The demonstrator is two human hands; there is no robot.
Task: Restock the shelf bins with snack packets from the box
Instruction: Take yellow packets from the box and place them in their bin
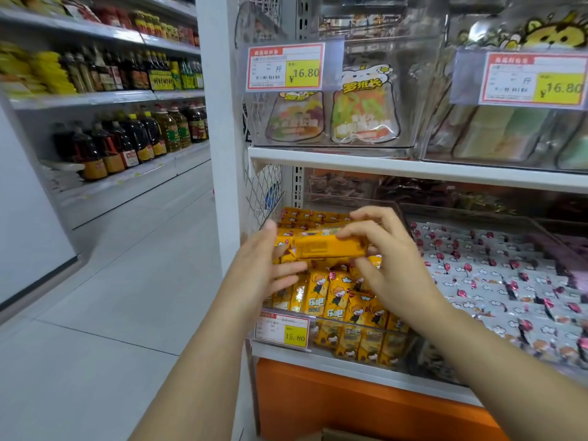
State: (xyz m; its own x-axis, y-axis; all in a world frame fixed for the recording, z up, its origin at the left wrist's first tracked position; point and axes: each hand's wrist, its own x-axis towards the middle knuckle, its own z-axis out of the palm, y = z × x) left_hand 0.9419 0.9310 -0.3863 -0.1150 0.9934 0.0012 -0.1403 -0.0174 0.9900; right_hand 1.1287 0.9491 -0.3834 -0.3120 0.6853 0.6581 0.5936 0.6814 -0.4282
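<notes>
A bundle of yellow snack packets lies sideways between my two hands, just above a clear shelf bin filled with the same yellow packets. My left hand presses against the bundle's left end, its fingers fairly straight. My right hand grips the bundle's right end, fingers over the top and thumb beneath. Only a cardboard corner shows at the bottom edge; I cannot tell whether it is the box.
The bin to the right holds white-and-red packets. The shelf above carries clear bins of jelly bags with 16.80 price tags. An orange base panel runs below. An aisle floor and shelves of oil bottles lie to the left.
</notes>
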